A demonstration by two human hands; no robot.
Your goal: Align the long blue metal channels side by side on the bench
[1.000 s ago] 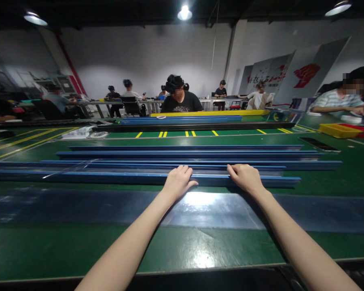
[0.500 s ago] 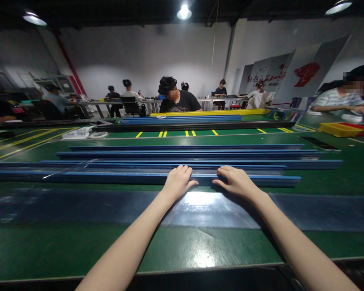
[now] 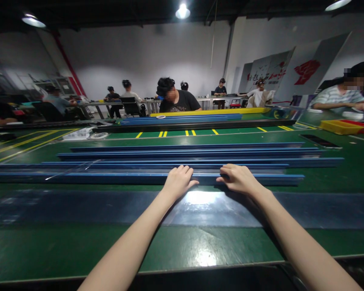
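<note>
Front blue profile [image 3: 87, 178]: lay at 6 o'clock of the view's centre, long axis running 9 to 3; its right end stopped between 3 and 4, while the left ran out of view.
Left hand [image 3: 178, 180]: fingers draped over that profile, thumb toward 3.
Right hand [image 3: 238, 178]: fingers curled over it; how firmly either hand gripped could not be told.
Clear band [image 3: 73, 169]: crossed the profile slantwise, between 8 and 9.
Other blue profiles [image 3: 109, 156]: lay roughly parallel just beyond, toward 12.
Farther off: black bar [image 3: 200, 125] near 12, phone [image 3: 320, 141] at 3, yellow tray [image 3: 335, 127] above it.
Surfaces: straight, narrow blue edges; flat, glossy translucent strip [image 3: 87, 207] toward 6; smooth green table [image 3: 79, 246] reflecting light.
</note>
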